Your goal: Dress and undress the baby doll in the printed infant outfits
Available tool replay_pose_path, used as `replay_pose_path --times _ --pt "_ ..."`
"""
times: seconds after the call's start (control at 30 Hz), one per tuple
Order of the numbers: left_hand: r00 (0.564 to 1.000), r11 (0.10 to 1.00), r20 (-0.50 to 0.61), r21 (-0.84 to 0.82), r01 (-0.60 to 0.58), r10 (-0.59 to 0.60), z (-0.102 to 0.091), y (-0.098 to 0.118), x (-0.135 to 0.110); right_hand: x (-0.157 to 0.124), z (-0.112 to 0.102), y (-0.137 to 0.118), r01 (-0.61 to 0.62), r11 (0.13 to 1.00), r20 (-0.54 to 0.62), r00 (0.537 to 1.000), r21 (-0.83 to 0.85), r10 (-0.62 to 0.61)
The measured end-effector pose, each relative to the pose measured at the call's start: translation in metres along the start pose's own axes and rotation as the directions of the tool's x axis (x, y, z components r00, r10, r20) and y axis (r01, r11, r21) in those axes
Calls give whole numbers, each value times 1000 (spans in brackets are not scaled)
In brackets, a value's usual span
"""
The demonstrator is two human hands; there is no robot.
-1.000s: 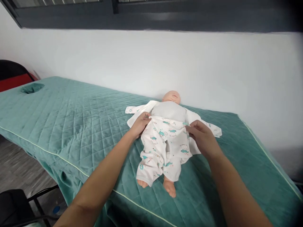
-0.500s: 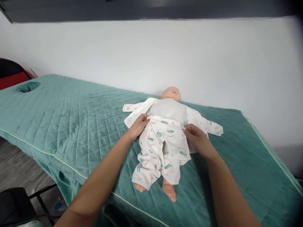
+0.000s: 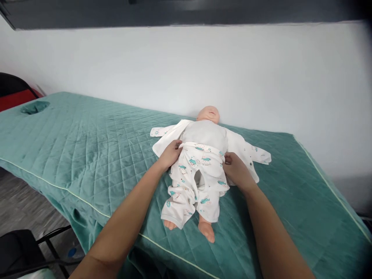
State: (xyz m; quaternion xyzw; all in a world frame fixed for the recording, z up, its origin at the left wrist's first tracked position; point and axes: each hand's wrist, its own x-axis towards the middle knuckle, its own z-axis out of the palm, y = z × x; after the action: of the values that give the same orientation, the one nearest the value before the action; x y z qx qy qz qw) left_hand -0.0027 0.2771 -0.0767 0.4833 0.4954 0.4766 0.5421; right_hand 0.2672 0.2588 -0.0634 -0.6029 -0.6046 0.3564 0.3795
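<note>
In the middle of the frame, the trousers [image 3: 194, 182] you are handling are soft matt cloth, white with a teal print, creased at the waistband. The doll [image 3: 208, 113] has a smooth, faintly shiny plastic head and feet, and its torso is plain grey cloth. The open jacket [image 3: 163, 142] under it is the same matt printed cloth. Across the lower frame, the table cover [image 3: 87, 147] is teal quilted fabric with a velvety sheen. The wall [image 3: 261, 77] above looks smooth and matt white.
</note>
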Motion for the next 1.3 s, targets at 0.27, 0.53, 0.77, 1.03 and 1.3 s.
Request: replay_pose_path --times 0.27,0.53,0.77,1.03,1.3 --pt "948 988 287 -28 155 -140 -10 23 -12 -5 -2 -14 -71 990 206 978 123 44" --pt "946 943 314 -285 171 -76 -14 13 -6 -14 5 -17 11 974 71 997 227 -28" --pt "961 933 273 -336 130 -35 -13 8 -4 -17 13 -17 -64 879 85 996 473 26" --pt "970 955 242 -290 66 6 -8 6 -8 -17 10 -17 -49 869 92 996 492 4" --pt "963 950 259 -312 15 70 -6 6 -11 -18 12 -20 -17 888 79 997 459 -22"
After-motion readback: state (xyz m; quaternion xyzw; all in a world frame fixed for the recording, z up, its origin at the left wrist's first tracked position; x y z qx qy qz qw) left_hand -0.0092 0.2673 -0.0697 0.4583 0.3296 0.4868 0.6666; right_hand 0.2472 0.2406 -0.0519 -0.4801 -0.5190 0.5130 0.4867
